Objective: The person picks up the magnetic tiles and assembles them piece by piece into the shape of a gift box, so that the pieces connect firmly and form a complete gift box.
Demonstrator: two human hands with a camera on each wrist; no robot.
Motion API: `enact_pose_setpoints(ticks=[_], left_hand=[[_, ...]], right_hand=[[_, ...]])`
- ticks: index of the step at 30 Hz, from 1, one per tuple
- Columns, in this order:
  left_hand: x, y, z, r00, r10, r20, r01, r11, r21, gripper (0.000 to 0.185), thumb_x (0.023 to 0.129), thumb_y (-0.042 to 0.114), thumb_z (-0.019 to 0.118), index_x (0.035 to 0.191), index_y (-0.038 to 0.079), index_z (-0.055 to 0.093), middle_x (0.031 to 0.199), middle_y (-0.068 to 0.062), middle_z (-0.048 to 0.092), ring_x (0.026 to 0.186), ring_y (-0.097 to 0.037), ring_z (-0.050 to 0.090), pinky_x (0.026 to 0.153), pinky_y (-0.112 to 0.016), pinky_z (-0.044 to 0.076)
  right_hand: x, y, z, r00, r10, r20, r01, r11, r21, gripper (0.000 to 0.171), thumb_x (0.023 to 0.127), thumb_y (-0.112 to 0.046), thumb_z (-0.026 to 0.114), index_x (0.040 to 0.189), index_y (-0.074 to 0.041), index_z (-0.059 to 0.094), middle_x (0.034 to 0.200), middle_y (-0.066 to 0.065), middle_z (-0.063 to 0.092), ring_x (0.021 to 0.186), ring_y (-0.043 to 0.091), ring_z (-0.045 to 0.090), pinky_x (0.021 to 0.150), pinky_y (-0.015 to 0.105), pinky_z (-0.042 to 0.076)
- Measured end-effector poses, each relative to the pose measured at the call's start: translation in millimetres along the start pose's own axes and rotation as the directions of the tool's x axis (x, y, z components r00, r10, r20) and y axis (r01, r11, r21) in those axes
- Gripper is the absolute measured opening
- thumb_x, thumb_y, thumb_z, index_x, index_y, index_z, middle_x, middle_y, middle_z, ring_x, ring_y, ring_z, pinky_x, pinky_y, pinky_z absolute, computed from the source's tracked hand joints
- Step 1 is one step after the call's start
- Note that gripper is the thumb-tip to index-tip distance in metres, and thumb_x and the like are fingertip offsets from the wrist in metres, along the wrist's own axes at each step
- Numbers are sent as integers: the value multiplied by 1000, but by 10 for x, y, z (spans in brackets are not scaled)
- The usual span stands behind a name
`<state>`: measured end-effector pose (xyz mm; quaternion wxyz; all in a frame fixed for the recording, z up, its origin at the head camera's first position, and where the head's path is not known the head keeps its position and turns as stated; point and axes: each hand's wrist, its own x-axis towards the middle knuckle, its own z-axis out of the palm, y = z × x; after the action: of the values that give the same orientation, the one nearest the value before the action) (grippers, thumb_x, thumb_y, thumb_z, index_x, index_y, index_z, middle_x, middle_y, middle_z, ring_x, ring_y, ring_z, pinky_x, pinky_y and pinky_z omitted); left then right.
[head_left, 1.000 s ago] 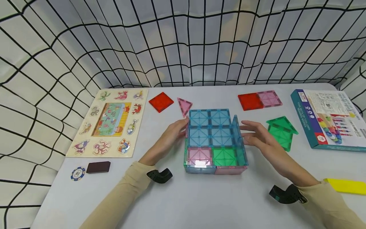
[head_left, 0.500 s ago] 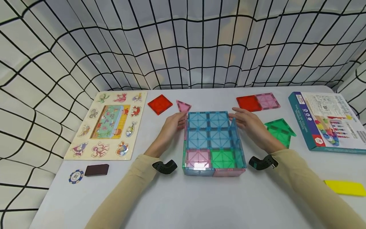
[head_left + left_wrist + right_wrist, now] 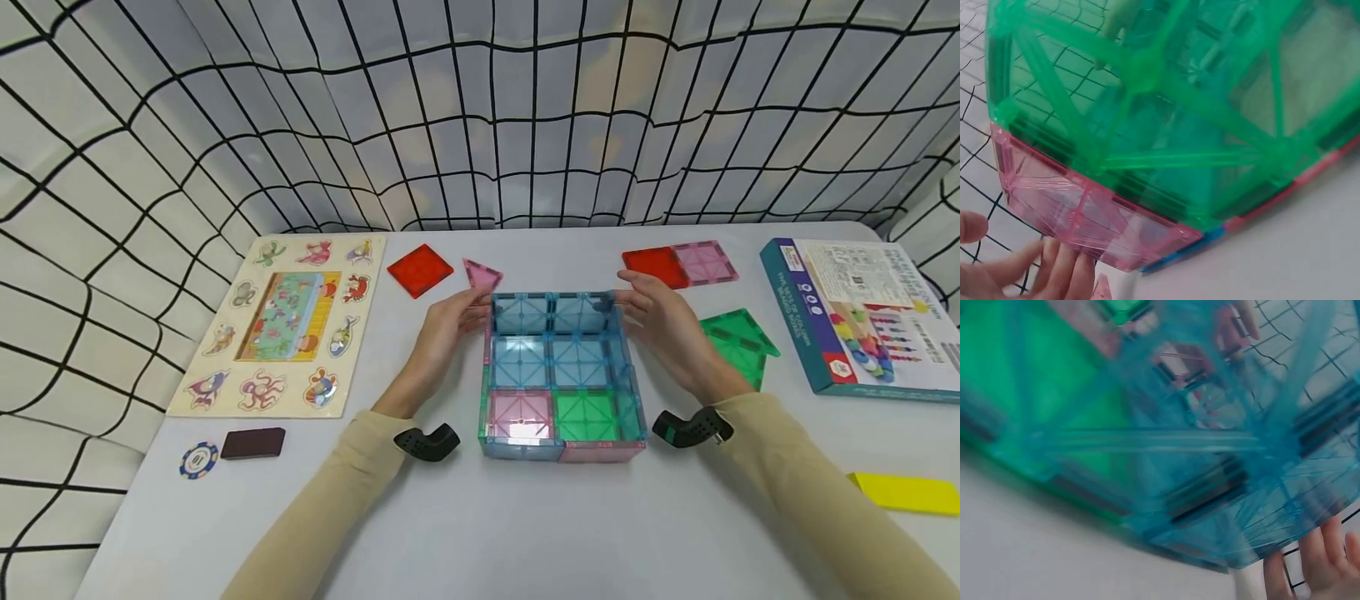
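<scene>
A shallow open box of magnetic tiles (image 3: 521, 362) stands on the white table, with a floor of blue, pink and green tiles and see-through walls. My left hand (image 3: 442, 342) is at its far left corner; in the left wrist view its fingertips (image 3: 1066, 265) rest against the pink wall tile (image 3: 1079, 215), thumb apart, beyond a green wall tile (image 3: 1141, 75). At the far right corner is my right hand (image 3: 671, 337). Its fingers (image 3: 1313, 556) touch the outside of a blue wall tile (image 3: 1297, 500) in the right wrist view.
Behind the box lie a red tile (image 3: 420, 271), a pink triangle (image 3: 482, 274), red and pink tiles (image 3: 705, 262), and green tiles (image 3: 738, 337). A puzzle board (image 3: 217, 358), poker chip (image 3: 198, 460), dark block (image 3: 252, 443), boxed set (image 3: 877, 317) and yellow piece (image 3: 907, 492) lie around.
My right hand has moved from the right side up to the far right corner. The far blue tiles, lying flat before, now stand as a back wall. The left hand has barely moved.
</scene>
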<state>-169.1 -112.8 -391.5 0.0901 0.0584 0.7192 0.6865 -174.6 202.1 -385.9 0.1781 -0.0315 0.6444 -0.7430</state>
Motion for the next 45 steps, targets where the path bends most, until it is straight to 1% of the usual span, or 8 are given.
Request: enact_pose_setpoints(ticks=[3, 5, 12, 15, 22, 26, 32, 45], left_hand=[[-30, -7, 17, 999, 29, 30, -32, 996, 89, 49, 115, 26, 32, 146, -2, 57, 144, -20, 60, 130, -32, 58, 117, -42, 44], [-46, -20, 24, 999, 16, 34, -19, 995, 99, 49, 115, 26, 33, 143, -4, 59, 143, -20, 62, 132, -33, 57, 118, -45, 42], [-76, -83, 7, 994, -100, 50, 95, 991, 100, 51, 114, 29, 37, 146, -7, 54, 147, -20, 59, 134, -34, 56, 119, -45, 40], [-74, -88, 12, 990, -128, 62, 122, 988, 96, 52, 114, 31, 39, 146, -7, 53, 147, -21, 58, 133, -35, 58, 118, -44, 42], [-84, -1, 54, 981, -195, 4, 193, 973, 125, 55, 112, 38, 44, 144, -5, 56, 141, -19, 62, 127, -34, 62, 114, -44, 47], [-84, 10, 35, 978, -210, -2, 210, 977, 48, 54, 112, 36, 46, 146, -5, 54, 144, -18, 60, 129, -34, 59, 114, -44, 46], [-68, -16, -6, 976, -219, 13, 220, 975, -42, 52, 111, 33, 52, 146, -4, 53, 145, -18, 61, 130, -31, 60, 113, -38, 47], [-31, 23, -41, 968, -251, 18, 251, 963, -98, 48, 109, 31, 56, 142, -4, 59, 139, -17, 65, 121, -25, 65, 109, -31, 50]], right_hand=[[-35, 24, 21, 1000, -25, -6, 25, 999, -35, 56, 112, -42, 41, 157, -11, 28, 134, 1, 58, 136, 23, 45, 129, 55, 13], [-59, 42, 24, 999, -38, -10, 37, 996, -76, 55, 113, -42, 40, 156, -10, 29, 134, 1, 59, 135, 23, 48, 129, 54, 16], [-171, 107, -28, 999, -10, 34, 17, 979, -203, 63, 114, -45, 35, 161, -4, 28, 159, 13, 38, 147, 28, 37, 128, 52, 19], [-223, 122, -17, 997, 36, 63, -17, 960, -278, 67, 114, -45, 35, 164, -2, 23, 167, 17, 29, 152, 37, 30, 127, 57, 18], [-324, 117, 65, 997, 75, 32, -54, 896, -441, 71, 114, -46, 34, 166, -1, 18, 171, 20, 20, 155, 44, 23, 123, 67, 18], [-359, 143, 82, 997, 64, 41, -39, 892, -450, 70, 113, -46, 36, 167, -5, 17, 173, 16, 17, 158, 42, 17, 122, 70, 14], [-379, 186, 84, 998, 0, 66, 27, 909, -416, 66, 114, -40, 37, 168, -8, 17, 174, 13, 15, 160, 38, 10, 122, 71, 13], [-387, 224, 71, 995, -58, 84, 87, 915, -394, 64, 115, -40, 34, 168, -13, 14, 176, 6, 10, 162, 32, 3, 123, 70, 7]])
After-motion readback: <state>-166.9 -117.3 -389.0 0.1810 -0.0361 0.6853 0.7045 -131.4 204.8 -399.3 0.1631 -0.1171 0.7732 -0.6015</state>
